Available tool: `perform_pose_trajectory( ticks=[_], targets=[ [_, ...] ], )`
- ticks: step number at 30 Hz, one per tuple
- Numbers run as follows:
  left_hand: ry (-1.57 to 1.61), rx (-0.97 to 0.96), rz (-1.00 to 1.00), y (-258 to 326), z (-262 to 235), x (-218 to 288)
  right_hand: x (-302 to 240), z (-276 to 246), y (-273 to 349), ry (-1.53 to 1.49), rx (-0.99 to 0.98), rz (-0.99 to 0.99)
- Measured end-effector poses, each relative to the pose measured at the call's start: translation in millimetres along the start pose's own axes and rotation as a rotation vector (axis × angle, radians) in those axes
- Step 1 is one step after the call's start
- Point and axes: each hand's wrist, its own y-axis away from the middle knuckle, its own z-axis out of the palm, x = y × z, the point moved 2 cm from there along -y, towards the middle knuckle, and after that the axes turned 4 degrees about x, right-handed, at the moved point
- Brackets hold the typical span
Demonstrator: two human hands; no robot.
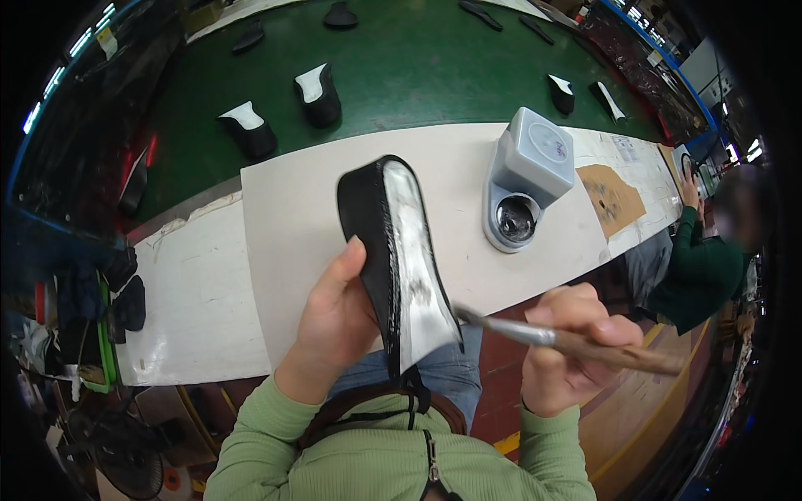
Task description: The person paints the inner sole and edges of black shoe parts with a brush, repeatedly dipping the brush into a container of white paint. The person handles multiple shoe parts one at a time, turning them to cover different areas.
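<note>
Left hand (334,317) up over the lap, grip closed on a black shoe piece (397,259), thumb pressed against its dark outer edge, fingers hidden behind. Held upright and tilted a little, pale grey inner face turned toward the right, well clear of the tabletop (284,250).

Right hand (560,351) wrapped shut round a wooden-handled brush (576,341), bristle tip touching the lower right edge of the pale face. Looks wet and glossy there, so probably slick and sticky: best kept off the fingers. Black rim the safe place to pinch, exactly where the thumb sits.

Seems light, judging by the easy one-handed hold. Curved and thin-walled, likely springy rather than rigid; a hard squeeze could flex it and smear the coating. Not fragile in any brittle sense, by the look of it.

On the tabletop, just beyond the brush, a pale blue-grey dispenser (528,175) with a round open well at its base. Brown stained paper (614,199) further right. Behind, on the green belt (418,67), more black-and-white shoe pieces (317,93) standing apart from each other. At the far right, another person in a dark green sleeve (700,267) at the same tabletop.
</note>
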Motion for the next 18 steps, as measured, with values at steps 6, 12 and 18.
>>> perform_pose_trajectory(
  ticks=[6, 12, 18],
  targets=[
    [0.009, 0.049, -0.022, -1, 1, -13, -4, 21, -2, 0.042, -0.094, -0.164],
    [0.086, 0.002, -0.06, -3, -2, -14, -9, 26, 9, 0.012, -0.149, -0.32],
    [0.092, 0.032, -0.049, -5, -8, -16, -10, 19, 12, -0.111, -0.232, -0.261]
  ],
)
